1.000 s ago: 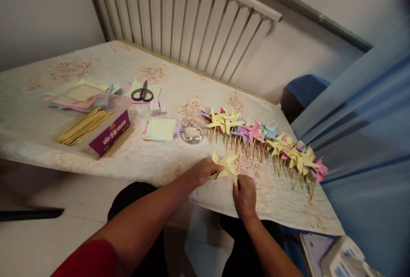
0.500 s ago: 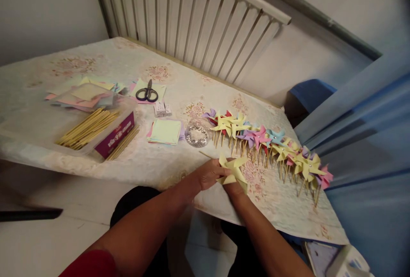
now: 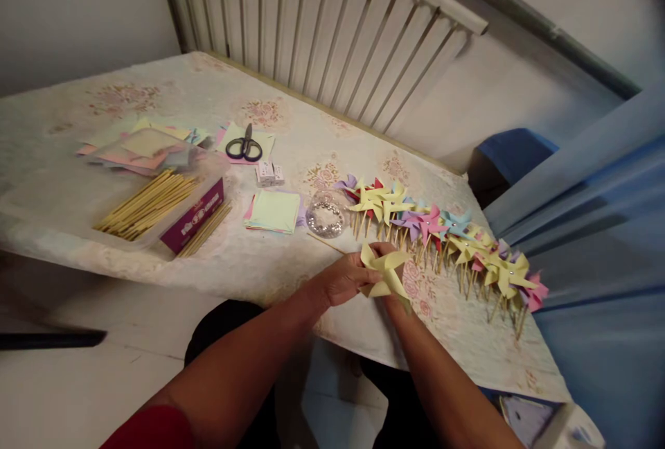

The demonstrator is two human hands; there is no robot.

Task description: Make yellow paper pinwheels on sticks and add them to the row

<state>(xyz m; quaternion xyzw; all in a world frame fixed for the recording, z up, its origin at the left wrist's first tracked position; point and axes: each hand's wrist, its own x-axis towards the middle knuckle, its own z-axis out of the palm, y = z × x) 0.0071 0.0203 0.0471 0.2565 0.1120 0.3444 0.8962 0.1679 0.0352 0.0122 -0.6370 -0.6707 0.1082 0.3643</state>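
A pale yellow paper pinwheel is held just above the front part of the table. My left hand pinches its left side, thumb laid over the paper near the centre. Behind and below the pinwheel is my right hand, closed on it; its fingers are mostly covered by the blades. A thin wooden stick juts out to the left past my left hand, its other end hidden. Just beyond the hands lies a round clear dish with small shiny metal pieces. To the right are rows of finished-looking coloured pinwheels on sticks.
A clear plastic box of wooden sticks stands at left. Paper squares, small white boxes and black-handled scissors lie mid-table. A radiator backs the table; a blue curtain hangs at right.
The pinwheel has turned slightly in my hands, and the stick now points further up and left. The whole view has shifted a little.
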